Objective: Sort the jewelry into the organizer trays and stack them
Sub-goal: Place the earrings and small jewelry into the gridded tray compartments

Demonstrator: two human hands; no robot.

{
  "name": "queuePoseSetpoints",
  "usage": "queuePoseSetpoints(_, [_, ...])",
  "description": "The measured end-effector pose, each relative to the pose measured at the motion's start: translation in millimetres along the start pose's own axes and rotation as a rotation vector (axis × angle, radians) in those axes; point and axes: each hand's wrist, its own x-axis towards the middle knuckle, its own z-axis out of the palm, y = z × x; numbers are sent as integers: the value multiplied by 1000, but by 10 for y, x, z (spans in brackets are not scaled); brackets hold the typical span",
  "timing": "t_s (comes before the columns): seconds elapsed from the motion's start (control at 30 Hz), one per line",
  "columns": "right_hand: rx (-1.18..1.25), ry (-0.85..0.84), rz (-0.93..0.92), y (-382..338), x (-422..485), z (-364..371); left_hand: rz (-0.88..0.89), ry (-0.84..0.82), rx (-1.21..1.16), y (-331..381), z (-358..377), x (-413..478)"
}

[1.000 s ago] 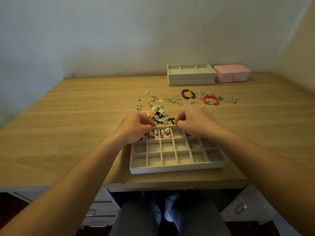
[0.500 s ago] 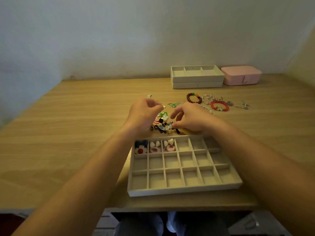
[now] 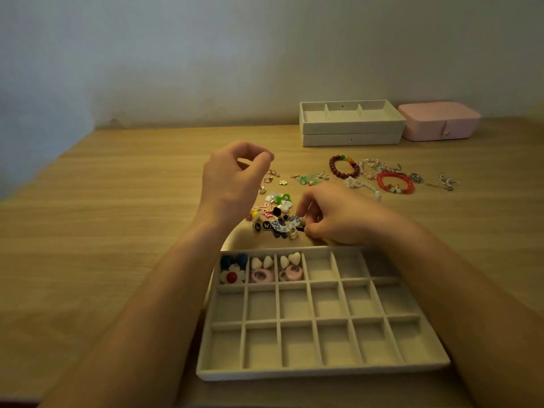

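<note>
R hand (image 3: pixel 335 216) pinching earring (image 3: pixel 295 221) in pile (image 3: pixel 273 212), 12 o'clock of tray (image 3: pixel 323 373); L hand (image 3: pixel 234 179) hovering curled, contents unclear. Next: needs free cell.

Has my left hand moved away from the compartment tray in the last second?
Yes. The left hand left the far edge of the compartment tray and now hovers farther out, over the far side of the earring pile, toward the wall.

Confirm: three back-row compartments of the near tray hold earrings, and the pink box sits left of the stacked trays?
One error: the head view shows the pink box right of the stacked trays, not left. The near tray count holds.
</note>
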Motion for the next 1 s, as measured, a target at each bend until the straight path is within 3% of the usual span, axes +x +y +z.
queuePoseSetpoints(0.2, [55,78,-37,32,-57,-7,53,-134,103,-112,43,-68])
queuePoseSetpoints(0.37, [328,226,-104,55,-101,-59,84,-387,211,-183,80,-92])
queuePoseSetpoints(0.53, [691,294,-180,-13,-137,-57,1,-559,-67,-160,108,-127])
queuePoseSetpoints(0.73, [989,345,-181,-16,-155,-71,-130,-567,-395,-108,63,-127])
queuePoseSetpoints(1.0, [1071,343,-97,42,-113,-87,-357,-431,-662,-101,-14,-105])
